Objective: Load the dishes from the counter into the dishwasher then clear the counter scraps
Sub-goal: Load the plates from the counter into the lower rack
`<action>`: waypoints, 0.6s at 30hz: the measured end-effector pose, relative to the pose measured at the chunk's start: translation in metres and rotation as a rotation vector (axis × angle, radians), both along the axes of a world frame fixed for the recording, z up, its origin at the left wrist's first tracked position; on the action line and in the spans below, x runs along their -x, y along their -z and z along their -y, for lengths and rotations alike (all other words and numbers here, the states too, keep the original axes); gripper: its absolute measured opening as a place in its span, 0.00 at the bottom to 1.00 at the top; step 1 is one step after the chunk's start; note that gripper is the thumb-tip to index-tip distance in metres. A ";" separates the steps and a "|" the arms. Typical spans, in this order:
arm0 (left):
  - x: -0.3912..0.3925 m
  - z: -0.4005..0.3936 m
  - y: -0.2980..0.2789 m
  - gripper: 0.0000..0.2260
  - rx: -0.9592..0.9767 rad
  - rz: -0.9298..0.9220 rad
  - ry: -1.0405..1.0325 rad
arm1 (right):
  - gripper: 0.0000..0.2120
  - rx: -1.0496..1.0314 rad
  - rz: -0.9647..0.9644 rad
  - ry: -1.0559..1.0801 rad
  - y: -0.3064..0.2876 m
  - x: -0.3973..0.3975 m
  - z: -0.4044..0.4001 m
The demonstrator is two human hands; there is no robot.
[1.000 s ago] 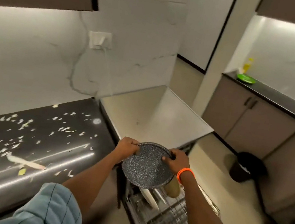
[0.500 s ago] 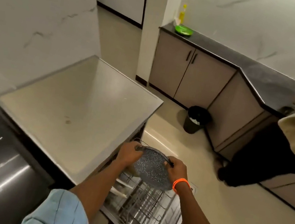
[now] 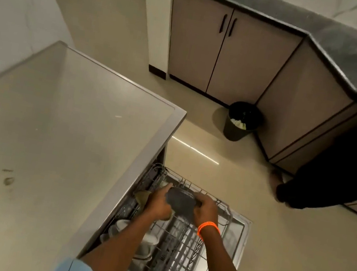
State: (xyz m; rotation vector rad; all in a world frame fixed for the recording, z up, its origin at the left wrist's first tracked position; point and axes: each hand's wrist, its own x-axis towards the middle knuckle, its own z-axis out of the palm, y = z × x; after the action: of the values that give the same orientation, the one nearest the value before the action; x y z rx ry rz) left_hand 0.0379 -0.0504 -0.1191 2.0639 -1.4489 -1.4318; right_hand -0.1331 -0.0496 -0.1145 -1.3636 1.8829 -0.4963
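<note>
Gripping a speckled plate, both hands hold it over the dishwasher rack.

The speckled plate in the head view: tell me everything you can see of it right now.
The speckled plate is dark grey, round and shallow with a raised rim, its finish looking like stone-flecked enamel. It is blurred. It is tilted over the far end of the pulled-out dishwasher rack; whether it touches the wires is unclear. The left hand grips its left edge and the right hand, with an orange wristband, grips its right edge.
</note>
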 end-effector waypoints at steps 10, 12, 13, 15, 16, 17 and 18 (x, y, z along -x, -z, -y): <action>-0.025 0.033 0.110 0.38 -0.060 -0.057 -0.317 | 0.17 -0.047 0.073 0.052 0.118 -0.052 0.050; -0.033 0.032 0.132 0.40 -0.046 -0.028 -0.332 | 0.16 -0.078 0.141 0.066 0.142 -0.064 0.053; -0.037 0.031 0.140 0.42 -0.041 -0.015 -0.335 | 0.16 -0.082 0.163 0.066 0.155 -0.069 0.054; -0.045 0.030 0.160 0.45 -0.033 0.005 -0.334 | 0.17 -0.087 0.197 0.055 0.175 -0.077 0.056; -0.049 0.029 0.170 0.46 -0.032 0.004 -0.337 | 0.17 -0.086 0.213 0.044 0.185 -0.080 0.056; -0.051 0.028 0.181 0.47 -0.031 0.000 -0.338 | 0.18 -0.088 0.224 0.037 0.192 -0.083 0.056; -0.054 0.027 0.195 0.47 -0.031 -0.001 -0.340 | 0.19 -0.090 0.239 0.040 0.199 -0.086 0.057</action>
State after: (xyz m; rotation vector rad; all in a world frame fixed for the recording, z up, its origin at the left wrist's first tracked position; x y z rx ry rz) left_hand 0.0919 -0.0774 -0.3137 2.1957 -1.0156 -1.3215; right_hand -0.0473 -0.1061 -0.3134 -1.1558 1.7193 -0.5615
